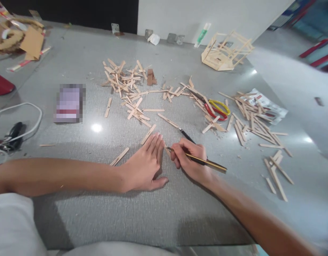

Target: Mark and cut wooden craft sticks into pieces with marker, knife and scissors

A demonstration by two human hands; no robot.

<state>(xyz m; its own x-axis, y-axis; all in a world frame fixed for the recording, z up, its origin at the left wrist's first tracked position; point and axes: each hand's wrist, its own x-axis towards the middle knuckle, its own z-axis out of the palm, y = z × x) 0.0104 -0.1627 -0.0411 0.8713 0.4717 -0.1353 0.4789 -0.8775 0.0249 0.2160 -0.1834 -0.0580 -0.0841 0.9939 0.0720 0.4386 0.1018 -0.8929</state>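
Note:
My left hand (145, 160) lies flat on the grey table, fingers stretched out side by side and thumb apart. By its fingertips is a small wooden stick (168, 150), partly hidden between my two hands. My right hand (189, 156) pinches a slim gold-and-black pen (206, 163), its tip down at that stick beside my left index finger. A black pen-like tool (187, 136) lies just beyond my right hand, partly covered by it. Single ice-cream sticks, one stick (148, 134) above my left fingers and another stick (120, 156) by my left wrist, rest on the table.
A heap of ice-cream sticks (123, 76) lies ahead, with more sticks (253, 122) at right. Scissors (217, 109) with red and yellow handles lie among sticks. A stick-built frame (224, 53) stands far right. A blurred box-like item (69, 103) and white cable (27, 104) are left.

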